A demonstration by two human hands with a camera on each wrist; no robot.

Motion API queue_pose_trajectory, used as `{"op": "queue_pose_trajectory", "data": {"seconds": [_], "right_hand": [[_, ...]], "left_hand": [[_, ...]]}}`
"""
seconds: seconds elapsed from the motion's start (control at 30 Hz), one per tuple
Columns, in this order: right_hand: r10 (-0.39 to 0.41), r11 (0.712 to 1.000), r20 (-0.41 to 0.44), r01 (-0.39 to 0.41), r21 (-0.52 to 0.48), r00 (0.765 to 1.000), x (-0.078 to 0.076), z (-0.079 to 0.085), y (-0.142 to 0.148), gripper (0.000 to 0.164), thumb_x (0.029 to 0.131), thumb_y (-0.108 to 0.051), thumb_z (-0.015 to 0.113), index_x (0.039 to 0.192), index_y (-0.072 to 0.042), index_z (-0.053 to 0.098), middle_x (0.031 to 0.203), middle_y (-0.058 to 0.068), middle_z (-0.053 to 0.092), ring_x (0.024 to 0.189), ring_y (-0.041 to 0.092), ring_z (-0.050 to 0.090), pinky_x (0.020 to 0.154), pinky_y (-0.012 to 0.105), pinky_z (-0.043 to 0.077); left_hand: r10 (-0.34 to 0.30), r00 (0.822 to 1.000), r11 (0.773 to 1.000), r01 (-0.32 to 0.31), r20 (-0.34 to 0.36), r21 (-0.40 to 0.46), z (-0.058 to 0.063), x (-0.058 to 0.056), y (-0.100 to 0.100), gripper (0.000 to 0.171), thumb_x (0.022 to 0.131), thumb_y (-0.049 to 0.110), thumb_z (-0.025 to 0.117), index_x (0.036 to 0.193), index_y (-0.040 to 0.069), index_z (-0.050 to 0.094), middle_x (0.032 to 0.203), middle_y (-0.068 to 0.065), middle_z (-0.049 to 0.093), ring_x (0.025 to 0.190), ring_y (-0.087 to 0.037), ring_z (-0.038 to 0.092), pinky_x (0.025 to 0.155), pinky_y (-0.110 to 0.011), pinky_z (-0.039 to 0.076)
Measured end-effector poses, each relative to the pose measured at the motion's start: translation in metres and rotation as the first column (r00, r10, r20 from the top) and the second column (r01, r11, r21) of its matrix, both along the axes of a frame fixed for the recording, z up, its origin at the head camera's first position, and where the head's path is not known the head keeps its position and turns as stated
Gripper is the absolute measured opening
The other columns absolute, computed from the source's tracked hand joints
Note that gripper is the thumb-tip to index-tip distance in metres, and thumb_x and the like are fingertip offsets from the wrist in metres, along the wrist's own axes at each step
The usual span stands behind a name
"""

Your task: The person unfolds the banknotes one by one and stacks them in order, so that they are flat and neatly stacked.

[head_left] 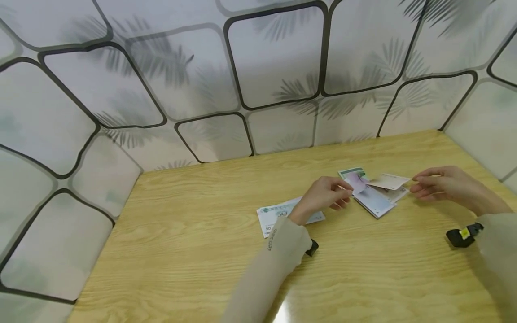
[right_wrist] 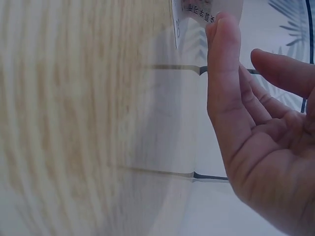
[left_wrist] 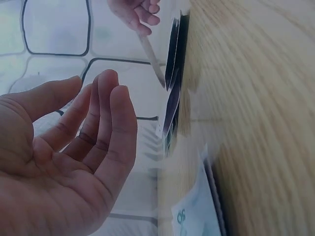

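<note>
My left hand (head_left: 325, 197) holds nothing; its fingers curve loosely with the thumb apart, as the left wrist view shows. Its fingertips reach the near side of a fanned pile of paper banknotes (head_left: 375, 202). At the pile's right side is my right hand (head_left: 448, 186), fingertips at the raised edge of a pale banknote (head_left: 389, 181) that tilts up from the pile. In the right wrist view the thumb stands away from that banknote (right_wrist: 197, 10). Partly hidden under my left wrist lies another stack of banknotes (head_left: 278, 213), the top one marked 50.
A wood-grain table (head_left: 181, 251) carries both piles. Patterned wall covering (head_left: 278, 58) rises along its back and sides. A small black wrist device (head_left: 462, 235) sits at my right sleeve.
</note>
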State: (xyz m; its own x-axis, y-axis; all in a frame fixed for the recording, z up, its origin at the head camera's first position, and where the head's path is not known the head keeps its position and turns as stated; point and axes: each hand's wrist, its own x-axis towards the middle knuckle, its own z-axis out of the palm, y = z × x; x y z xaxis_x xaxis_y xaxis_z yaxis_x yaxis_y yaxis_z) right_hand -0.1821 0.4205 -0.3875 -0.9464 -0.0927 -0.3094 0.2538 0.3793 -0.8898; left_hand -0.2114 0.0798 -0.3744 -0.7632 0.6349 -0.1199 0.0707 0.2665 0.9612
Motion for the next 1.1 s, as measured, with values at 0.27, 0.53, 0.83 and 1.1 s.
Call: {"op": "queue_pose_trajectory", "data": {"seconds": [0.27,0.53,0.83,1.1], "right_hand": [[0.011,1.0,0.045,-0.011,0.006,0.999,-0.002,0.003,-0.002,0.045,0.111,-0.015,0.04,0.129,0.025,0.045,0.097,0.007,0.074,0.084,0.016,0.072,0.078,0.033,0.062],[-0.012,0.998,0.082,0.018,-0.068,0.997,-0.009,0.002,-0.01,0.038,0.111,-0.016,0.042,0.115,0.017,0.061,0.09,0.008,0.074,0.08,0.017,0.073,0.075,0.033,0.062],[-0.011,0.995,0.093,0.02,-0.102,0.996,-0.014,-0.001,-0.02,0.032,0.11,-0.016,0.044,0.11,0.008,0.067,0.089,0.008,0.075,0.079,0.016,0.073,0.075,0.033,0.062],[0.011,0.998,0.072,-0.007,-0.062,0.997,-0.013,0.004,-0.027,0.039,0.11,-0.017,0.043,0.118,0.016,0.06,0.091,0.009,0.074,0.081,0.016,0.072,0.076,0.033,0.062]], "left_hand": [[0.003,1.0,1.0,-0.003,0.006,-0.021,-0.001,-0.002,0.017,0.021,0.102,0.008,0.062,0.116,-0.005,0.071,0.093,-0.018,0.072,0.08,-0.031,0.071,0.065,-0.03,0.061],[-0.003,0.999,1.0,0.003,-0.032,-0.007,-0.001,-0.006,0.032,0.019,0.101,0.006,0.063,0.114,-0.006,0.071,0.087,-0.015,0.072,0.081,-0.034,0.072,0.064,-0.031,0.061],[0.059,0.994,0.997,-0.063,-0.094,-0.038,-0.002,-0.011,0.05,0.015,0.097,0.004,0.067,0.109,-0.002,0.074,0.084,-0.008,0.072,0.072,-0.015,0.066,0.066,-0.026,0.058],[0.086,0.974,0.993,-0.101,-0.209,-0.061,-0.008,-0.013,0.075,0.018,0.089,0.005,0.077,0.106,0.005,0.075,0.097,-0.001,0.07,0.083,-0.005,0.059,0.07,-0.015,0.049]]}}
